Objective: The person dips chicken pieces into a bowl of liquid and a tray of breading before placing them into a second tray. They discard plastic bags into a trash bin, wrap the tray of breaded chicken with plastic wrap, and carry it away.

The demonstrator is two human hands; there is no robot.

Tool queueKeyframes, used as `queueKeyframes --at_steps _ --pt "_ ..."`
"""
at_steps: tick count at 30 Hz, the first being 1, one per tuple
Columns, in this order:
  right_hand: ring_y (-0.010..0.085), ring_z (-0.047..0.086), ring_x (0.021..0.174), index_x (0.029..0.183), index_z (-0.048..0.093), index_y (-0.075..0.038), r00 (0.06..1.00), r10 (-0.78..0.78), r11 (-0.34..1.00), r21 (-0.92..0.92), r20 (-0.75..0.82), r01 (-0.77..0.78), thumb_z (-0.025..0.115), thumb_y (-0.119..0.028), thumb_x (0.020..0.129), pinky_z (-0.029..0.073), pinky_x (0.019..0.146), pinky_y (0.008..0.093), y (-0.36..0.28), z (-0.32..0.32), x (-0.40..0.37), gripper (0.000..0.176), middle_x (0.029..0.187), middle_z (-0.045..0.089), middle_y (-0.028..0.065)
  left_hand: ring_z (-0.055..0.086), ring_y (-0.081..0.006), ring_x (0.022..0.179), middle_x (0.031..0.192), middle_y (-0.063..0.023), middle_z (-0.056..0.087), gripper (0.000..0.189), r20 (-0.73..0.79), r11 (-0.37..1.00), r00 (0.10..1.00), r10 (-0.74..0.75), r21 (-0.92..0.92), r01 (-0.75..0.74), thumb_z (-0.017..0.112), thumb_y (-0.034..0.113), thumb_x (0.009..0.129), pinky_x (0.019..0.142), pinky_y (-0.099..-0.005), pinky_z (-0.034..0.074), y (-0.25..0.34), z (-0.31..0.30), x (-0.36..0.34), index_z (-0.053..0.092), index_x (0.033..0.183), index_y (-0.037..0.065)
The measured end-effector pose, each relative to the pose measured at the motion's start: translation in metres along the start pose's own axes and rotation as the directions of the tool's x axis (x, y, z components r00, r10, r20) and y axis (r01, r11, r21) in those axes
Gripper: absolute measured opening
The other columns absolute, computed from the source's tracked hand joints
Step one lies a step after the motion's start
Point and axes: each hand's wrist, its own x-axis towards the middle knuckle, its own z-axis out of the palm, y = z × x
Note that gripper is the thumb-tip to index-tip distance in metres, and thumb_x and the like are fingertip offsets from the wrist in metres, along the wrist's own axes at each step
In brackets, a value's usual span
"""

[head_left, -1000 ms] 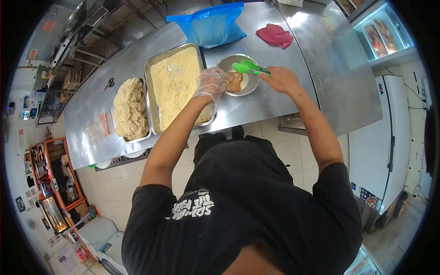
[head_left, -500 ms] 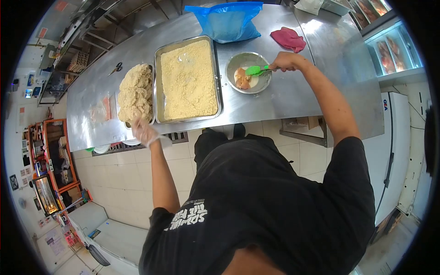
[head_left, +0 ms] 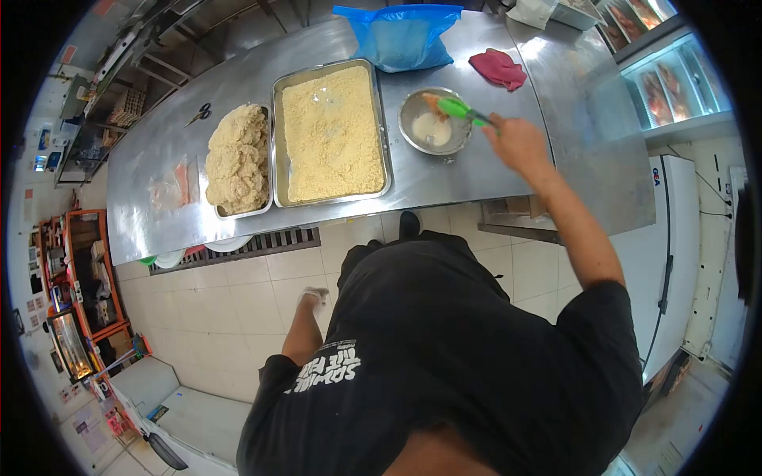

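Note:
In the head view, my right hand is closed around tongs with green tips. The tips are over a metal bowl, at a pale orange-brown piece of food that looks like meat; blur hides whether they pinch it. Milky liquid lies in the bowl. My left hand, in a clear plastic glove, hangs beside my body, off the table; its fingers are too small to read. Left of the bowl is a metal tray of yellowish crumbs, then a smaller tray heaped with coated pieces.
A blue plastic bag stands behind the bowl, with a dark red cloth to its right. Black scissors and a clear plastic packet lie on the left of the steel table. A white freezer stands at right.
My left hand has moved from the heaped coated pieces back to my side. My right hand has turned the tongs, and the food piece has shifted to the bowl's far side.

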Motion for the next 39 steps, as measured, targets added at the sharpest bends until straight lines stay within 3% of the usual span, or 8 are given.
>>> queueKeyframes --at_steps 2,3,6,8,22,26,32,39 --pt "0.0331 0.064 0.069 0.099 0.064 -0.009 0.997 -0.069 0.987 -0.145 0.023 0.072 0.057 -0.035 0.084 0.051 0.059 0.0448 -0.017 0.029 -0.014 0.031 0.073 0.064 0.0139 0.058 -0.0337 0.097 0.103 -0.02 0.062 0.027 0.041 0.82 0.956 0.291 0.503 -0.272 0.045 0.021 0.085 0.081 -0.0447 0.046 -0.007 -0.008 0.057 0.064 0.097 0.006" --pt "0.0331 0.064 0.069 0.099 0.064 -0.009 0.997 -0.068 0.986 -0.15 0.023 0.071 0.057 -0.035 0.084 0.051 0.059 0.0448 -0.022 0.043 -0.017 0.031 0.073 0.064 0.0139 0.056 -0.0334 0.102 0.106 -0.02 0.061 0.027 0.211 0.347 0.839 0.501 0.84 -0.418 0.045 0.02 0.085 0.084 -0.045 0.045 -0.008 -0.014 0.082 0.064 0.097 0.006" --pt "0.0285 0.065 0.063 0.083 0.063 -0.006 0.982 -0.176 0.955 -0.232 0.064 0.186 0.056 -0.018 0.079 0.052 0.054 0.0387 -0.033 0.062 -0.02 0.014 0.074 0.064 0.0166 0.055 -0.034 0.105 0.108 -0.0199 0.06 0.028 0.106 0.405 0.71 0.697 0.759 -0.51 0.047 0.023 0.084 0.086 -0.0446 0.044 0.006 -0.023 0.098 0.064 0.096 0.005" --pt "0.0295 0.066 0.065 0.081 0.065 -0.005 0.959 -0.249 0.936 -0.221 0.134 0.274 0.056 -0.013 0.076 0.052 0.057 0.0398 -0.039 0.06 -0.012 0.013 0.076 0.065 0.016 0.054 -0.0351 0.105 0.11 -0.0202 0.06 0.031 -0.092 0.818 0.827 0.555 0.244 -0.521 0.048 0.027 0.084 0.087 -0.0434 0.044 0.022 -0.024 0.11 0.063 0.097 0.004" --pt "0.0326 0.061 0.073 0.089 0.067 -0.001 0.916 -0.215 0.976 0.118 0.339 0.185 0.053 -0.038 0.083 0.045 0.067 0.042 -0.003 -0.023 0.041 0.04 0.075 0.064 0.0183 0.057 -0.0327 0.104 0.109 -0.0171 0.062 0.035 0.11 0.762 0.917 0.384 0.523 -0.382 0.043 0.029 0.084 0.088 -0.0424 0.043 -0.033 0.024 0.111 0.066 0.097 0.006" --pt "0.0305 0.059 0.068 0.08 0.067 0.0 0.902 0.026 0.984 0.146 0.431 -0.098 0.052 -0.041 0.084 0.043 0.063 0.0403 -0.028 -0.066 0.038 0.044 0.073 0.064 0.0183 0.055 -0.0304 0.11 0.115 -0.0179 0.058 0.036 0.386 0.205 0.831 0.399 0.846 -0.492 0.04 0.024 0.085 0.094 -0.0398 0.042 -0.071 0.032 0.095 0.063 0.107 0.008" --pt "0.0347 0.062 0.083 0.085 0.069 -0.004 0.945 -0.104 0.98 -0.133 0.311 0.151 0.053 -0.047 0.081 0.047 0.075 0.0441 0.046 0.069 0.096 0.046 0.085 0.065 0.0193 0.058 -0.0323 0.102 0.106 -0.018 0.062 0.028 0.209 0.546 0.906 0.368 0.74 -0.392 0.046 0.021 0.081 0.087 -0.0427 0.045 -0.098 0.039 0.095 0.065 0.095 0.006" --pt "0.0365 0.061 0.088 0.09 0.068 -0.004 0.918 -0.178 0.983 0.012 0.354 0.186 0.05 -0.043 0.085 0.047 0.079 0.0428 0.035 0.019 0.079 0.043 0.093 0.065 0.019 0.059 -0.0354 0.098 0.104 -0.0196 0.062 0.028 0.135 0.56 0.875 0.465 0.721 -0.409 0.047 0.022 0.081 0.084 -0.0464 0.045 -0.028 0.025 0.081 0.065 0.092 0.004"
